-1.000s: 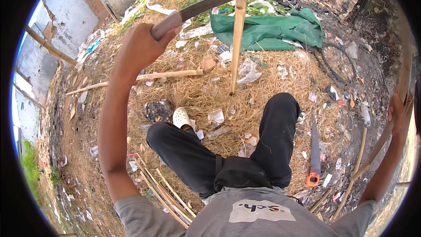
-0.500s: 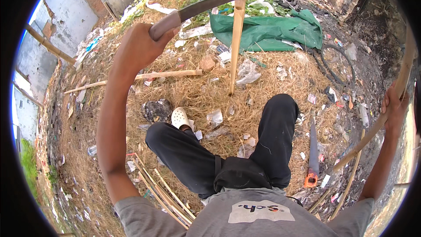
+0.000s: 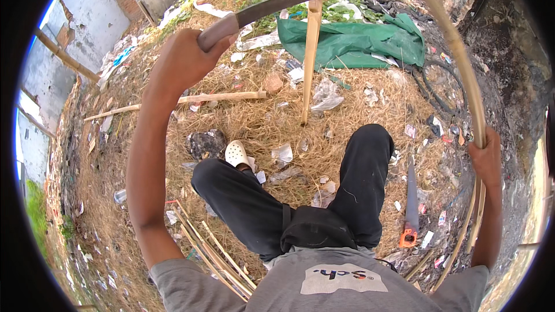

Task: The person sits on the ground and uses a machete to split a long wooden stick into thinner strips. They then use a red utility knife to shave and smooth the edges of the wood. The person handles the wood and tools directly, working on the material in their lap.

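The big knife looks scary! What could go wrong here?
The big knife crosses the upright bamboo; if it slipped loose, it might swing toward the legs. The right hand holds a long stick whose far end is out of view, so it could bump something. The saw lies beside the right leg, where someone might step on it.

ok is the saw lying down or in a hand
Lying down: the saw is on the ground; the left hand grips a knife, the right hand a pole.
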### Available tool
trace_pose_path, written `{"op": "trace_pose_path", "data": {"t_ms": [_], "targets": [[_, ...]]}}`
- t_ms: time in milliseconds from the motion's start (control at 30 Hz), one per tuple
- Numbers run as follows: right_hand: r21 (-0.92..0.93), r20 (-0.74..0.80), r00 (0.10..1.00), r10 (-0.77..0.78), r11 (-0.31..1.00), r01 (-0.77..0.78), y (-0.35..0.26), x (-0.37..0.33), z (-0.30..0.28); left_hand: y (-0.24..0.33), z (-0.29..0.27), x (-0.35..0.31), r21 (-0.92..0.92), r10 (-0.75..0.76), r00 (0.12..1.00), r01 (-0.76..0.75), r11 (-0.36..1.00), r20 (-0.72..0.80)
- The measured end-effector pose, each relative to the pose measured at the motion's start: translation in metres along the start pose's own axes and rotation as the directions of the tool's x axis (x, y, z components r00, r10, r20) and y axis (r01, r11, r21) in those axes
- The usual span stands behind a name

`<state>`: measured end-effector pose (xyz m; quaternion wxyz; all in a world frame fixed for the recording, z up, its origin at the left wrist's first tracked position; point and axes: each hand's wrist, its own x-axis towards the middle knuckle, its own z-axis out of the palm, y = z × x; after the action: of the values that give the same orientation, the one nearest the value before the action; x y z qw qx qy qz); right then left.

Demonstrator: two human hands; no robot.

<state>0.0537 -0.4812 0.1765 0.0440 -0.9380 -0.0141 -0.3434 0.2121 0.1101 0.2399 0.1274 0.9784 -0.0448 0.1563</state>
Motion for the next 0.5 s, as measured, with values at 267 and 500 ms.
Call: {"op": "trace_pose_path", "data": {"t_ms": [267,500], "targets": [[0.66,0.138,0.824,0.549,0.57,-0.49,-0.046,0.053,-0.065,-0.002,-0.003,-0.001,0.027,-0.057,0.998,0.056,0.998,0.015],[0.024,0.028,0.993,-0.119,0.993,0.118,-0.023,0.007,0.006,0.0,-0.005,0.005,0.035,-0.015,1.0,0.015,0.999,0.001]]}}
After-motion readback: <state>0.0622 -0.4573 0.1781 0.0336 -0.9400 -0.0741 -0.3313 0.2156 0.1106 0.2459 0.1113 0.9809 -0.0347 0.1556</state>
